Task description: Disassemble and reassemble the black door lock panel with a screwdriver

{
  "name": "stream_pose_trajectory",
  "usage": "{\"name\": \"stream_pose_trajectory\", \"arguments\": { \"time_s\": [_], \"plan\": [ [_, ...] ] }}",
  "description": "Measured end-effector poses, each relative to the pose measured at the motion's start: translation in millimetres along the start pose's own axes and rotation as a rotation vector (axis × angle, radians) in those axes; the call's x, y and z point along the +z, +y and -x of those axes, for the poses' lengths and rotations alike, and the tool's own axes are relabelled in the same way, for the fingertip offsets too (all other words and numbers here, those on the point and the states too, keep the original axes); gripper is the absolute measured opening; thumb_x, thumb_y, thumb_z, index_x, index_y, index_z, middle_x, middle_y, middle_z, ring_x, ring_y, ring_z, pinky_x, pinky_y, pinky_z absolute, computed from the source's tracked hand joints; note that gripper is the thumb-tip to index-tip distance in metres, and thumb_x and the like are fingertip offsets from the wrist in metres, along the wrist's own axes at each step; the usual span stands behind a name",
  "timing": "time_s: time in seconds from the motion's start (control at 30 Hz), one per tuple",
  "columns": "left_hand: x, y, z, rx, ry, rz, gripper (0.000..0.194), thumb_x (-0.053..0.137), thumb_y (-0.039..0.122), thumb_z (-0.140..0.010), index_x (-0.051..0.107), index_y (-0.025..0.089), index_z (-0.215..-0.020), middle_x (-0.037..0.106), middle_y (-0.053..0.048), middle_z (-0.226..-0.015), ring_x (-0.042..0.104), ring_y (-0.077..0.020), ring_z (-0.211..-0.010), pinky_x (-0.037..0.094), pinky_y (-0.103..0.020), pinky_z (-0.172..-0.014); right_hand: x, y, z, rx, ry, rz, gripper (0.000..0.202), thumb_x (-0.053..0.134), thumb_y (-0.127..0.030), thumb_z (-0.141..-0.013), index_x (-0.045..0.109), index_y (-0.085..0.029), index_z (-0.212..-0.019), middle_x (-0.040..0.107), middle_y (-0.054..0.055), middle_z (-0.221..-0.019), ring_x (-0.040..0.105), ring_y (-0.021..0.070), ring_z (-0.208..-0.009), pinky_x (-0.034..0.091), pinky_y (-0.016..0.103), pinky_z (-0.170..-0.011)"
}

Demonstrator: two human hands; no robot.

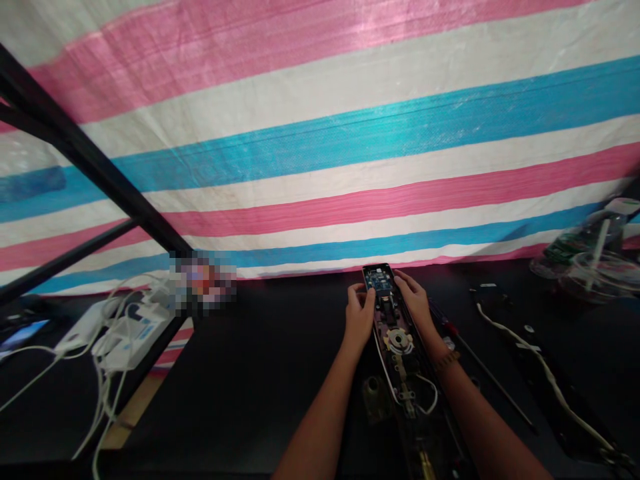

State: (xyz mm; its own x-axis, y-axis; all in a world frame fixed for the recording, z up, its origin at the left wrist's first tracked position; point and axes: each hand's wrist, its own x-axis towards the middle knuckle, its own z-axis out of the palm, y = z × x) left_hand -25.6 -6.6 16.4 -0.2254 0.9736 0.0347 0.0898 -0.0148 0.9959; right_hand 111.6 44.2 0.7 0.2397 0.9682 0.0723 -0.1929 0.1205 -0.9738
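A long, narrow opened device (399, 339) lies on the black table, pointing away from me, with metal parts and a white wire inside. At its far end sits a blue circuit board (381, 281). My left hand (360, 313) grips the left edge of that end, thumb beside the board. On the right edge, my right hand (414, 300) holds the same end with its fingers curled around the side. The undersides of both hands' grips are hidden. A small dark part (376, 399) lies left of the device, near my left forearm.
Right of my right arm lie a long screwdriver (493, 377) and a dark panel with a pale cable (555, 380). Clear plastic cups (600, 273) stand at the far right. White power strips (133, 333) and cables are at the left, near a black metal frame (95, 160).
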Motion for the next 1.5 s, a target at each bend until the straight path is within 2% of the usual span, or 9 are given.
{"name": "stream_pose_trajectory", "arguments": {
  "time_s": [0.13,0.4,0.97,1.27,1.5],
  "plan": [
    [0.8,2.1,1.9,0.038,-0.004,0.026,0.037,0.056,0.051,-0.092,0.050,0.021,-0.114,0.070,-0.005,-0.093,0.069,-0.0186,-0.085,0.051,-0.030,-0.077,-1.2,-1.3,1.1,0.036,-0.030,0.003,0.047,0.070,-0.055,-0.074,0.077,-0.013,-0.094,0.077,0.010,-0.091,0.068,0.0241,-0.082,0.054,0.034,-0.075],
    [0.8,2.2,3.1,0.062,0.012,0.034,0.038,0.056,0.053,-0.092,0.051,0.021,-0.113,0.070,-0.004,-0.092,0.069,-0.0180,-0.083,0.052,-0.030,-0.076,-1.6,-3.0,3.6,0.047,-0.044,0.002,0.046,0.072,-0.058,-0.072,0.075,-0.013,-0.081,0.074,0.006,-0.076,0.065,0.0210,-0.070,0.051,0.030,-0.065],
    [1.3,-2.7,1.1,0.077,0.011,0.043,0.038,0.055,0.053,-0.092,0.052,0.021,-0.112,0.069,-0.005,-0.092,0.069,-0.0188,-0.084,0.052,-0.031,-0.076,-1.4,-5.0,2.5,0.091,-0.053,0.025,0.051,0.072,-0.066,-0.069,0.072,-0.016,-0.072,0.070,0.004,-0.067,0.061,0.0204,-0.063,0.047,0.029,-0.059],
    [1.2,1.7,3.1,0.094,0.015,0.044,0.036,0.057,0.051,-0.091,0.051,0.022,-0.112,0.069,-0.003,-0.090,0.069,-0.0183,-0.083,0.052,-0.031,-0.077,-1.7,-5.9,3.1,0.085,-0.063,0.020,0.051,0.071,-0.068,-0.068,0.068,-0.017,-0.070,0.069,0.004,-0.069,0.059,0.0203,-0.064,0.047,0.029,-0.060],
    [1.6,3.4,5.4,0.124,0.014,0.052,0.035,0.057,0.048,-0.092,0.052,0.022,-0.114,0.068,-0.004,-0.092,0.068,-0.0179,-0.084,0.052,-0.031,-0.079,-1.1,-8.3,3.0,0.105,-0.073,-0.025,0.049,0.070,-0.066,-0.069,0.068,-0.018,-0.077,0.068,0.003,-0.068,0.060,0.0204,-0.067,0.047,0.028,-0.061]
  ]
}}
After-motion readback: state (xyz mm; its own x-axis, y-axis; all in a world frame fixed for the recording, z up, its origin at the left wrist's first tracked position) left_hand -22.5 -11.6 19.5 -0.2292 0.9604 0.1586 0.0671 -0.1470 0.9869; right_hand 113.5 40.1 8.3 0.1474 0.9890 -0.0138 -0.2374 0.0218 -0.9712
